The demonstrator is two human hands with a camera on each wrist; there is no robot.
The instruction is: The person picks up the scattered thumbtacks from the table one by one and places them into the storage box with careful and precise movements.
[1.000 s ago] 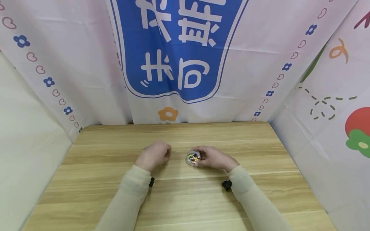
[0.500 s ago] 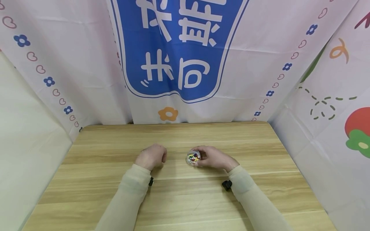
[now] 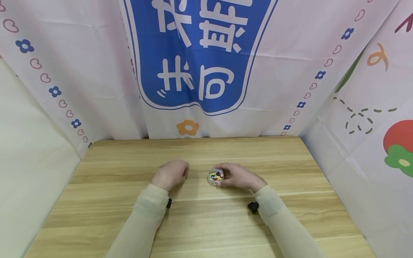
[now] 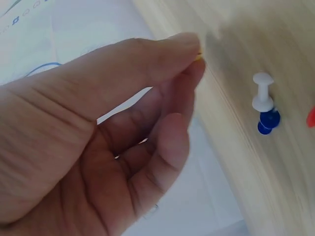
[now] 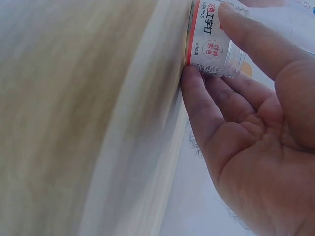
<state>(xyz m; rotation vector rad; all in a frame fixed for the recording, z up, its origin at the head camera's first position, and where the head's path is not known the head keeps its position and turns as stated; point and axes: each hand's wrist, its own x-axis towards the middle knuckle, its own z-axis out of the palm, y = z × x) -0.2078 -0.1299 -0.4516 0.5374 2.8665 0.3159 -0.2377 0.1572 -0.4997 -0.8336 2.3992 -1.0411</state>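
Between thumb and forefinger, my left hand (image 3: 171,175) pinches a yellow push pin (image 4: 199,57), only a sliver of which shows in the left wrist view. Beside these fingertips a white push pin (image 4: 263,92) and a blue push pin (image 4: 268,120) lie on the table, with a bit of a red push pin (image 4: 311,118) at the frame's edge. My right hand (image 3: 240,176) grips a clear, uncapped jar (image 3: 215,176) of colourful push pins, which stands upright on the table. Its label (image 5: 204,39) reads "PUSH PINS" in the right wrist view.
The wood-grain table (image 3: 206,229) reaches back to a white cloth (image 3: 96,71) printed with a blue sign, hearts and flowers. A second printed cloth (image 3: 361,161) hangs along the right side. Black straps or cameras show at both wrists.
My left hand drew left and toward me, away from the jar, then came slightly back to the right. My right hand and the jar stayed in place.
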